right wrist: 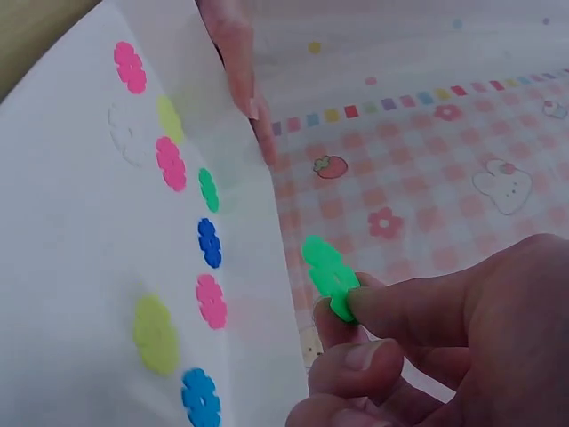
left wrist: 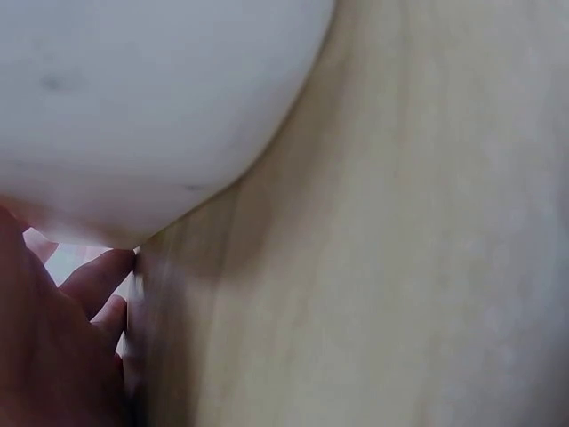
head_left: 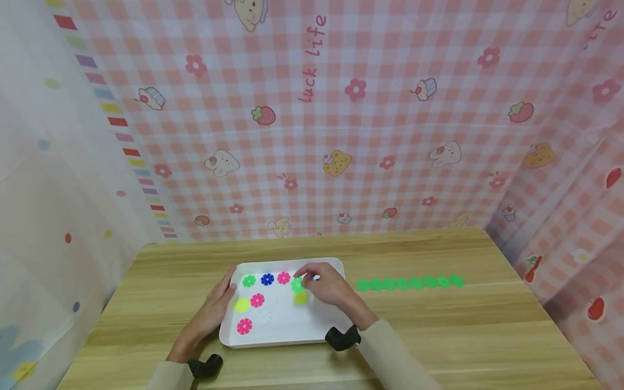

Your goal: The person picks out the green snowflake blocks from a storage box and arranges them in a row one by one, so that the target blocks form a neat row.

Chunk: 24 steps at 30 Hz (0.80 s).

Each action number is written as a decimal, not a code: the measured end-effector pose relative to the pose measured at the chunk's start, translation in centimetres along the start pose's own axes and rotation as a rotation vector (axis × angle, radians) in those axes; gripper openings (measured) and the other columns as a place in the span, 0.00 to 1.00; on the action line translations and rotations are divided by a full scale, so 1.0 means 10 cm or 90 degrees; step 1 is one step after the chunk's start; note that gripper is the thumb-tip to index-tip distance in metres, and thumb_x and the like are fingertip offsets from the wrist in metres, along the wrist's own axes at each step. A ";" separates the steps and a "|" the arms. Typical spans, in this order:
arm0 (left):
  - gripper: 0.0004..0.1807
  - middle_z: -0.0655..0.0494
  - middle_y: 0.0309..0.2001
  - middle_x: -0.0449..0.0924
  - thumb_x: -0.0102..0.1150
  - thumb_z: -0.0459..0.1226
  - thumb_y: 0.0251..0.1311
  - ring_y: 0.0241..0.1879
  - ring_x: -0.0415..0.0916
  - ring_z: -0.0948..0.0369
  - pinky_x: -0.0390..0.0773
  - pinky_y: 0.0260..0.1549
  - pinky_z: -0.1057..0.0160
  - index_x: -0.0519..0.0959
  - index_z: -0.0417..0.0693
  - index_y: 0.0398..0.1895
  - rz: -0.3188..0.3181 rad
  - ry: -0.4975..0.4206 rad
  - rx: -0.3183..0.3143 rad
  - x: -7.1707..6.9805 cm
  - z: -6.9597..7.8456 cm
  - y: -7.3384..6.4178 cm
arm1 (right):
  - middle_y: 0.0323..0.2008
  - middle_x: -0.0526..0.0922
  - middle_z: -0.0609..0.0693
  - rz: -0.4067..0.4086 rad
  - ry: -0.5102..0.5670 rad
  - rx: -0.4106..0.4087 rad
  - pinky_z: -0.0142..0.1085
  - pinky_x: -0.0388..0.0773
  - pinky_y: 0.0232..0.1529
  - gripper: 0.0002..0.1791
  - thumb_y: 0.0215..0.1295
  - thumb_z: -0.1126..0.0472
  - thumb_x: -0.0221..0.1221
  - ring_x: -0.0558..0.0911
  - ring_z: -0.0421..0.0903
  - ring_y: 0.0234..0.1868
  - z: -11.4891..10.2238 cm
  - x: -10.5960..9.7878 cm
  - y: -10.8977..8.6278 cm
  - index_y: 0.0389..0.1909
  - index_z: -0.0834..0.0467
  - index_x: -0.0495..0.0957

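My right hand [head_left: 329, 284] pinches a green snowflake disc [right wrist: 329, 274] between thumb and finger, above the far right part of a white tray [head_left: 283, 338]. My left hand [head_left: 214, 306] rests against the tray's left side with its fingers fairly straight along the rim. Inside the tray lie notched plastic discs: a blue disc [head_left: 267, 279], a green disc [head_left: 249, 280], a yellow disc [head_left: 242, 305], a clear disc [head_left: 264, 317] and several pink discs [head_left: 257, 300]. A second yellow disc [right wrist: 156, 334] and a light-blue disc [right wrist: 202, 398] lie near my right hand.
A row of several green discs [head_left: 402, 284] lies to the right of the tray on the wooden table [head_left: 463, 336]. Behind the table hangs a pink checked curtain [head_left: 302, 206]. Black wrist bands [head_left: 343, 338] sit by both sleeves.
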<state>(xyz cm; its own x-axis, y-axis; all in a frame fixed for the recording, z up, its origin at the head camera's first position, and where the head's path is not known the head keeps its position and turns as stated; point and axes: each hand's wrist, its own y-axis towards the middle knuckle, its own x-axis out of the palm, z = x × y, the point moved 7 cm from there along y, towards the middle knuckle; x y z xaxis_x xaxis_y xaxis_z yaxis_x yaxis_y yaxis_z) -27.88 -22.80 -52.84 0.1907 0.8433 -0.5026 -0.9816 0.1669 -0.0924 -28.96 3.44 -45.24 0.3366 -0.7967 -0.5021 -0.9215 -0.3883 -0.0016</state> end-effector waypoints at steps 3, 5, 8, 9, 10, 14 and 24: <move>0.32 0.46 0.80 0.38 0.26 0.51 0.79 0.78 0.32 0.42 0.33 0.70 0.33 0.39 0.55 0.81 -0.001 -0.005 0.004 0.00 0.01 -0.01 | 0.35 0.82 0.50 0.005 0.010 0.006 0.34 0.74 0.35 0.12 0.66 0.71 0.56 0.78 0.49 0.40 0.02 -0.10 -0.04 0.43 0.59 0.85; 0.32 0.45 0.80 0.38 0.26 0.50 0.80 0.78 0.32 0.42 0.33 0.70 0.33 0.39 0.54 0.81 -0.002 -0.008 0.006 0.01 0.01 -0.01 | 0.36 0.82 0.50 0.011 0.013 0.015 0.35 0.75 0.36 0.12 0.67 0.71 0.56 0.78 0.50 0.41 0.06 -0.16 -0.07 0.44 0.59 0.85; 0.32 0.45 0.80 0.38 0.26 0.51 0.79 0.78 0.33 0.42 0.33 0.70 0.33 0.39 0.55 0.81 -0.003 -0.007 0.004 0.01 0.00 0.00 | 0.37 0.82 0.49 0.030 0.014 0.029 0.37 0.76 0.39 0.12 0.67 0.71 0.56 0.78 0.48 0.41 0.11 -0.26 -0.11 0.45 0.59 0.85; 0.32 0.46 0.80 0.38 0.26 0.51 0.79 0.78 0.33 0.42 0.33 0.70 0.33 0.40 0.55 0.81 -0.002 -0.006 0.002 0.01 0.00 0.00 | 0.36 0.82 0.48 0.038 0.014 0.035 0.38 0.77 0.40 0.12 0.68 0.71 0.56 0.78 0.47 0.40 0.13 -0.30 -0.12 0.45 0.59 0.85; 0.32 0.46 0.80 0.38 0.26 0.50 0.79 0.78 0.33 0.42 0.33 0.70 0.33 0.40 0.55 0.81 -0.001 -0.005 0.002 0.01 0.00 0.00 | 0.36 0.82 0.48 0.048 0.012 0.038 0.38 0.77 0.42 0.12 0.67 0.71 0.56 0.77 0.47 0.40 0.15 -0.34 -0.14 0.45 0.59 0.85; 0.32 0.46 0.80 0.38 0.26 0.50 0.79 0.78 0.34 0.43 0.33 0.70 0.33 0.40 0.56 0.81 0.001 -0.001 -0.002 0.01 0.00 0.00 | 0.37 0.82 0.48 0.092 0.027 0.064 0.38 0.78 0.41 0.13 0.68 0.70 0.55 0.77 0.47 0.39 0.25 -0.52 -0.23 0.46 0.56 0.85; 0.32 0.46 0.80 0.38 0.27 0.51 0.79 0.78 0.33 0.43 0.33 0.70 0.34 0.40 0.56 0.81 0.000 -0.008 -0.001 0.00 0.02 -0.01 | 0.41 0.77 0.55 0.158 0.101 0.110 0.30 0.67 0.21 0.13 0.72 0.65 0.54 0.75 0.48 0.29 0.59 -1.03 -0.51 0.53 0.56 0.82</move>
<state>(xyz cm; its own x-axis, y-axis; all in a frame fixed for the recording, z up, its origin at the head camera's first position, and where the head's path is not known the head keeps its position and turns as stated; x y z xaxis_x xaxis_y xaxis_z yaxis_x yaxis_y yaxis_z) -27.76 -22.72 -52.71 0.1906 0.8498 -0.4914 -0.9817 0.1662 -0.0934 -28.91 16.40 -45.19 0.1115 -0.9245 -0.3646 -0.9937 -0.1004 -0.0495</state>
